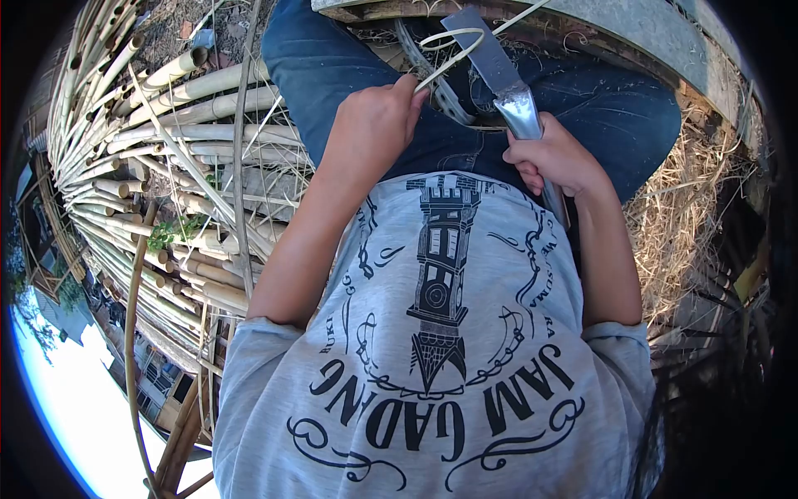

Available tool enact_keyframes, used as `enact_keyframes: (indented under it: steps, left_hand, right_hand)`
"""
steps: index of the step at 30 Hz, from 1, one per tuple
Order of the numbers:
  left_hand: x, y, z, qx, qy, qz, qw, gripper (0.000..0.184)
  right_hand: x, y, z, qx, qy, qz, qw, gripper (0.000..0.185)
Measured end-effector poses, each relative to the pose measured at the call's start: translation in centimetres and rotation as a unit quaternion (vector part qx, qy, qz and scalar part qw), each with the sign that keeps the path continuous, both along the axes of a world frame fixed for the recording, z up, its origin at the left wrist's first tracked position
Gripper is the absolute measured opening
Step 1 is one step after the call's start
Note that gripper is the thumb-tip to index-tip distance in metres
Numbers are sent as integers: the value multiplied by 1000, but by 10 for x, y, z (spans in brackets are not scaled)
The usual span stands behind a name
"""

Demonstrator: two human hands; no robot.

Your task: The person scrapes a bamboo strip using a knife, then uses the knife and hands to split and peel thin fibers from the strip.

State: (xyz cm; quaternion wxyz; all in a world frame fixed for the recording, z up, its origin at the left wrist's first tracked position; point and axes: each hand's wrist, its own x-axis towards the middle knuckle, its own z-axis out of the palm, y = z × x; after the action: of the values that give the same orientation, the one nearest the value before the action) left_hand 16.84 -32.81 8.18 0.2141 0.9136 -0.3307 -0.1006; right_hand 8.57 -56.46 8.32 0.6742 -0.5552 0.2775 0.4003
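Observation:
My left hand (378, 118) is closed, pinching a thin pale bamboo strip (455, 61) between thumb and fingers. The strip runs up to the right and curls into a loop next to the knife blade. My right hand (555, 156) is wrapped round the handle of a broad-bladed knife (485, 51). Its flat grey blade points forward and slightly left, and its silvery handle end shows below the hand. Whether the strip touches the blade I cannot tell. Both hands are above my lap.
Many cut bamboo poles (195, 129) lie in a pile at the left. A weathered board (615, 37) crosses the front right. Straw-like shavings (677, 216) cover the ground at the right. My legs in blue jeans (312, 75) are folded beneath the hands.

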Motion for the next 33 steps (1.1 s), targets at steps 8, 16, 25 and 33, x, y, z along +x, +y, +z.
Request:
enact_keyframes:
  steps: [8, 16, 25, 33]
  left_hand:
    - [2, 0, -3, 15, 7, 11, 1000, 22]
    - [4, 1, -5, 13, -3, 11, 1000, 23]
    - [7, 1, -3, -14, -15, 12, 1000, 20]
    - [7, 1, -4, -12, -4, 16, 1000, 17]
  right_hand:
    - [-2, 12, 6, -140, -55, 18, 988, 15]
    - [2, 2, -3, 62, 25, 2, 998, 15]
    - [5, 12, 6, -42, -6, 28, 999, 15]
    - [4, 13, -1, -39, -21, 40, 998, 12]
